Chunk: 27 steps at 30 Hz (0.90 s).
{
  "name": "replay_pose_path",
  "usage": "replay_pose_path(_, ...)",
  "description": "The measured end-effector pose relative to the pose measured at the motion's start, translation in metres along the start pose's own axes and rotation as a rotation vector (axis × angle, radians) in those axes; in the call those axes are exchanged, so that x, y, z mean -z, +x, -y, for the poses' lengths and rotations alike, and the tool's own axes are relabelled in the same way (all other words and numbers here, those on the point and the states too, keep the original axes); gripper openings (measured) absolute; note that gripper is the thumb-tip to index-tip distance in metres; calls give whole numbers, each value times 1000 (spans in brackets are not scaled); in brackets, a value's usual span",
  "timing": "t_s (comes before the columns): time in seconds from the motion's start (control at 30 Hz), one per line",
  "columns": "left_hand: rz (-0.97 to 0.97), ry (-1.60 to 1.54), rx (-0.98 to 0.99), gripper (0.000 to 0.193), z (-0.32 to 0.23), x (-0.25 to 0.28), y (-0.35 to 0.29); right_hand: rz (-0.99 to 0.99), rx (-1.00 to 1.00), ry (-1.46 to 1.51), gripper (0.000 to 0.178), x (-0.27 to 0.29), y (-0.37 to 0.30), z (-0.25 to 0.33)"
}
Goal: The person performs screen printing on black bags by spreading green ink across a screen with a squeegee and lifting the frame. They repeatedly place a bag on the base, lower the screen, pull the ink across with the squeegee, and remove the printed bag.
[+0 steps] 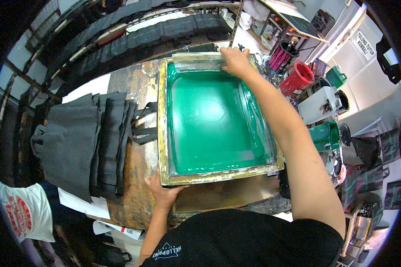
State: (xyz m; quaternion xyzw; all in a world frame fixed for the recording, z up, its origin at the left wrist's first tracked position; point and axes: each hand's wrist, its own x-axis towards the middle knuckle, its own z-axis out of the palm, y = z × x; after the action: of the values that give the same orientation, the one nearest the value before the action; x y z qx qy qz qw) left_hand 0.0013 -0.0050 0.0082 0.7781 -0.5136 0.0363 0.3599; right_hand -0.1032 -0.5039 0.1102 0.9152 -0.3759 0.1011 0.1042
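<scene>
Steadying the green-meshed, wooden-framed printing screen (pixel 218 118) flat on the worn bench, the left hand (pixel 162 189) grips its near-left corner while the right hand (pixel 236 61) presses a squeegee at the far edge, seemingly poised for a firm, even pull.

A worn wooden worktable (pixel 140 89) stands beside white walls (pixel 378 84).

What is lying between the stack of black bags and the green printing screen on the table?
In the head view, bare stained wooden tabletop separates the black bags from the green screen, crossed only by black bag handles reaching up to the frame's yellow edge.
</scene>
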Motion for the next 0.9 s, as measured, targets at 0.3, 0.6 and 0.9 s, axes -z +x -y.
replay_pose_path(0.3,176,256,140,110,-13,14,2,-165,22,25,59,3,-20,-3)
replay_pose_path(0.6,60,136,-213,112,-16,18,138,-281,26,-86,48,-30,-21,14)
replay_pose_path(0.9,-37,385,-483,66,-40,-118,363,-336,77,-81,25,-36,-19,16)
